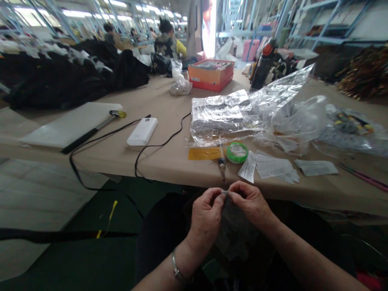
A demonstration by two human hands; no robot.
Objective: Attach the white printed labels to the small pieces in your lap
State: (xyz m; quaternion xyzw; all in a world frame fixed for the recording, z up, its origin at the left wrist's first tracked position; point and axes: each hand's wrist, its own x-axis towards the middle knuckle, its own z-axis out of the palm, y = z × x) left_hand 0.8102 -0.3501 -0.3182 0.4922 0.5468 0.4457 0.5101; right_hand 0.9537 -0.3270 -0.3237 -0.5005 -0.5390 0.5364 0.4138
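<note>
My left hand (209, 212) and my right hand (250, 204) meet over my lap, just in front of the table edge. Both pinch a small pale grey piece (224, 192) between thumbs and fingertips; its kind is too small to make out. Under the hands, a heap of pale, see-through material (235, 236) lies in shadow on my lap. On the table close by are a thin tool with a dark collar and metal tip (222, 167), a round green-rimmed container (237, 152) with whitish contents, and several printed paper strips (271, 165).
Clear plastic packaging (224, 115) lies behind the tool, beside a yellow-brown strip (204, 153). To the left are a white power bank (142, 131), a black cord and a hammer (93, 131). Farther back stand an orange-red box (211, 75) and a dark bottle (263, 66). Another person (166, 42) sits beyond.
</note>
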